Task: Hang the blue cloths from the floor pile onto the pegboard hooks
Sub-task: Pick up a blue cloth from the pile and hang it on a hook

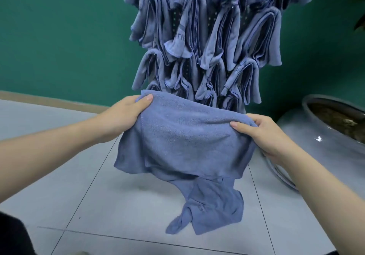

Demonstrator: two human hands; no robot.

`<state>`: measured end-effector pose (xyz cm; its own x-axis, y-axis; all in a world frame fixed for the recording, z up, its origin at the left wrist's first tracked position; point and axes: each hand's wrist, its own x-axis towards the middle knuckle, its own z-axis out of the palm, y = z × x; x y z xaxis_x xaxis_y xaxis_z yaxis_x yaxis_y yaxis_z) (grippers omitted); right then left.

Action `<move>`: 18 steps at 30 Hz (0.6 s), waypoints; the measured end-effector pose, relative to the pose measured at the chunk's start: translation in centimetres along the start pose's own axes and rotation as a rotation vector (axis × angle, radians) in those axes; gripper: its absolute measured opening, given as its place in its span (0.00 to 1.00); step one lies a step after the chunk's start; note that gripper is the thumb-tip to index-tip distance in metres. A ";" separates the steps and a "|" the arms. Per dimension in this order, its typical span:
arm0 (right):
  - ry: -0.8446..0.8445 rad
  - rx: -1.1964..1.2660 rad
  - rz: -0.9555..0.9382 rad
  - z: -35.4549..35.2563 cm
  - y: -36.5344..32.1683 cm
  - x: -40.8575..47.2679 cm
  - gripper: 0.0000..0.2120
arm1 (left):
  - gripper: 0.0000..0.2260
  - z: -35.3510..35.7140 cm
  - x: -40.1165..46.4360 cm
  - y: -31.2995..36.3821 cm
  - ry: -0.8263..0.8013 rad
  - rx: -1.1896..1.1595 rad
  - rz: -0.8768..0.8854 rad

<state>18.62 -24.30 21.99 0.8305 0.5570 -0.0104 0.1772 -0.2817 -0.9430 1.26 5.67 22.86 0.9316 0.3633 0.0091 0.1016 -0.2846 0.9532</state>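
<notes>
A blue cloth [183,136] hangs folded between both hands, above the floor. My left hand [124,114] pinches its upper left corner, thumb on top. My right hand [264,134] grips its upper right edge. Below it another blue cloth [209,205] lies crumpled on the grey floor tiles. Straight ahead stands the pegboard [215,16], almost fully hidden under several rows of hung blue cloths [199,37]; only dark perforated strips show between them. The held cloth sits just in front of the lowest row.
A large grey ceramic pot [324,142] with soil stands on the floor at the right, close to my right forearm. A green wall [65,37] runs behind. Grey floor tiles [79,175] stretch to the left and front.
</notes>
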 end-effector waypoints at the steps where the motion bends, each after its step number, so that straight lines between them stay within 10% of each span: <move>1: -0.002 -0.011 0.000 0.1 0.1 0.0 0.04 | 0.18 0.2 0.0 0.1 -0.006 0.000 -0.017; 11: -0.005 -0.420 -0.063 1.0 2.0 2.3 0.05 | 0.18 1.3 0.7 0.7 -0.191 -0.513 -0.175; 18: -0.079 -0.421 -0.045 4.3 1.5 2.3 0.05 | 0.08 2.3 1.3 0.7 -0.307 -0.073 -0.049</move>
<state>18.54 -20.04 19.12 0.7766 0.6298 -0.0130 0.4262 -0.5405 -0.7255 3.39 3.87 22.87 0.9891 0.0870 -0.1186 0.1343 -0.2045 0.9696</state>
